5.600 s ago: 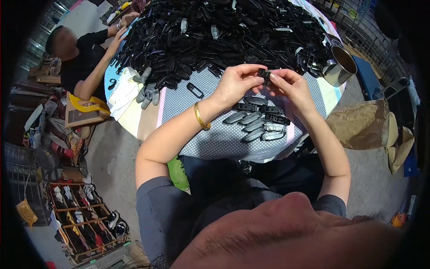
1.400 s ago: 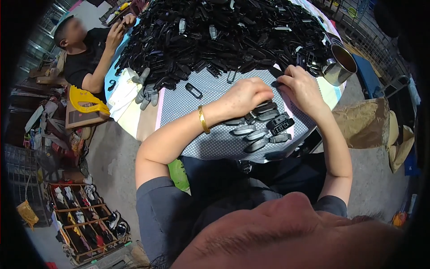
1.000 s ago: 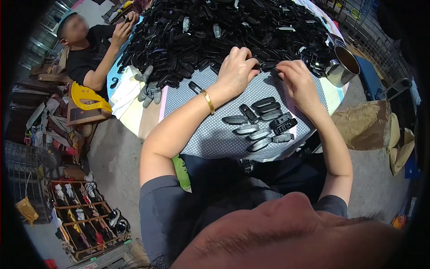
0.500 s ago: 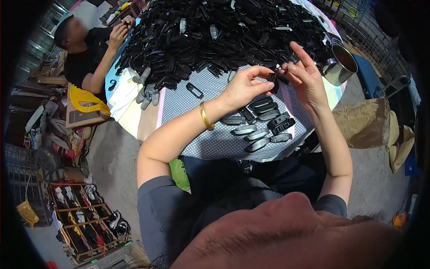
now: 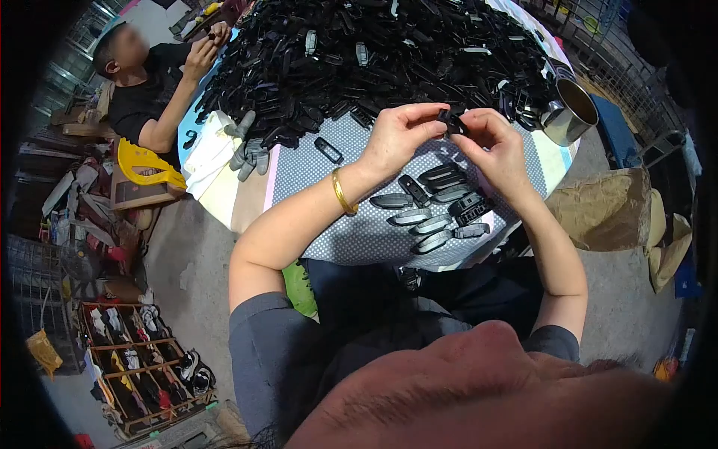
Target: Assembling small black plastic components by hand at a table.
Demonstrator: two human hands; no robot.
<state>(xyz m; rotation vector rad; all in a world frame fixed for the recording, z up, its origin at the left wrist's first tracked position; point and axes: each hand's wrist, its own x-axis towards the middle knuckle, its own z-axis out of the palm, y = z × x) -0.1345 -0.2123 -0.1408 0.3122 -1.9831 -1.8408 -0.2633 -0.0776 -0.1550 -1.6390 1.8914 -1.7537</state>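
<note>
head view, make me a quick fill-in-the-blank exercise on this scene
1. The left hand and right hand both hold a small part coloured ____.
2. The gold bracelet circles the ____ forearm.
3. The metal mug stands to the ____ of the parts pile.

Missing words: black; left; right

My left arm [image 5: 299, 224] and my right arm [image 5: 550, 232] are both bent at the elbow and reach forward, slanting inward. My left hand [image 5: 400, 142] and my right hand [image 5: 495, 153] are close together, fingertips facing each other. In each hand, the thumb and first finger make a pinch. The other fingers of my right hand are curled.
</note>
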